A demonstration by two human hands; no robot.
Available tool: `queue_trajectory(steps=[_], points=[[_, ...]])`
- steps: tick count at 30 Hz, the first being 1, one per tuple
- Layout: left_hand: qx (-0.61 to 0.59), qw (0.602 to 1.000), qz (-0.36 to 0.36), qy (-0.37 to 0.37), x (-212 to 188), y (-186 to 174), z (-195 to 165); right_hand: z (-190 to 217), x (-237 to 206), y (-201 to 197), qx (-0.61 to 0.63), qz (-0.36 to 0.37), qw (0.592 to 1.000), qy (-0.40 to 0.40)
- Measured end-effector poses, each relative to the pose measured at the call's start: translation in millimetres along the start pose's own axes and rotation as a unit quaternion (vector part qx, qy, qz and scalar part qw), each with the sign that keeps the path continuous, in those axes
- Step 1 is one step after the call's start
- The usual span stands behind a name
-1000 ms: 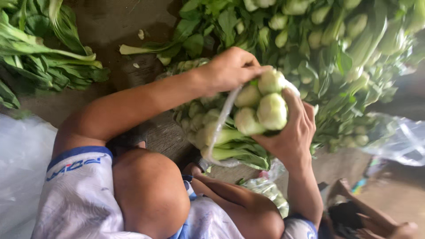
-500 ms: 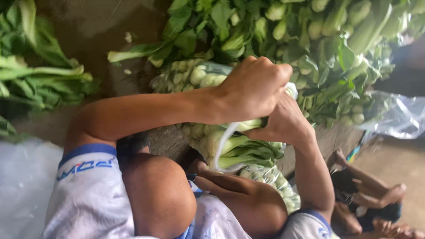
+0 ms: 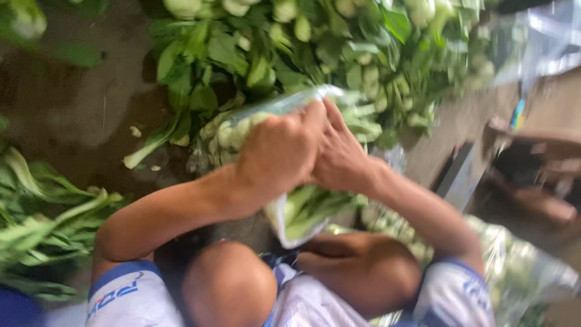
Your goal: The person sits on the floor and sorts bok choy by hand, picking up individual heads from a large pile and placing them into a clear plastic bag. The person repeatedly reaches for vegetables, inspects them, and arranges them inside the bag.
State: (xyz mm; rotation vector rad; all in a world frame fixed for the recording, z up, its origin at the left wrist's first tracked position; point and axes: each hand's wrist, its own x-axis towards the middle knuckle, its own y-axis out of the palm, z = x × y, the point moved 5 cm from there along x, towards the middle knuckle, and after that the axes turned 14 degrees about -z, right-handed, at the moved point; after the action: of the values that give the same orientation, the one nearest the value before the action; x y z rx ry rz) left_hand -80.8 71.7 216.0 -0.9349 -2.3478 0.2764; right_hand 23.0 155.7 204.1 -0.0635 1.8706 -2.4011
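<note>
Both hands meet on the bagged bunch of greens [image 3: 296, 181]: left hand [image 3: 281, 151] fisted over its top, right hand [image 3: 342, 158] just beside it, fingers curled on the clear plastic. The bunch's long axis runs from the hands down toward the left knee [image 3: 230, 284], leafy end nearest it; the loose greens pile [image 3: 290, 54] lies beyond the knuckles.

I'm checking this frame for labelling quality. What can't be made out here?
Head view:
- Bundle of greens: its upper end is hidden behind the left hand and right hand.
- Clear bag: motion blur hides its opening.
- Right-side objects: blurred beyond telling.
- Leaf pile: cut off by the top edge.
</note>
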Motion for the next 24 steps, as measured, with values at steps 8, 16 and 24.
queue_trajectory(steps=[8,16,24], points=[[-0.046,0.998,-0.011,-0.037,-2.7,-46.8,21.1,-34.9,-14.3,-79.3,-0.055,-0.121,0.985,0.108],[-0.044,0.997,-0.039,0.048,-2.7,-92.0,-1.6,-156.2,-57.2,-62.9,0.137,-0.057,0.907,0.394],[0.0,0.982,0.025,0.188,-4.6,-67.3,-42.3,-149.1,-52.7,-21.1,0.386,0.016,0.882,0.27]])
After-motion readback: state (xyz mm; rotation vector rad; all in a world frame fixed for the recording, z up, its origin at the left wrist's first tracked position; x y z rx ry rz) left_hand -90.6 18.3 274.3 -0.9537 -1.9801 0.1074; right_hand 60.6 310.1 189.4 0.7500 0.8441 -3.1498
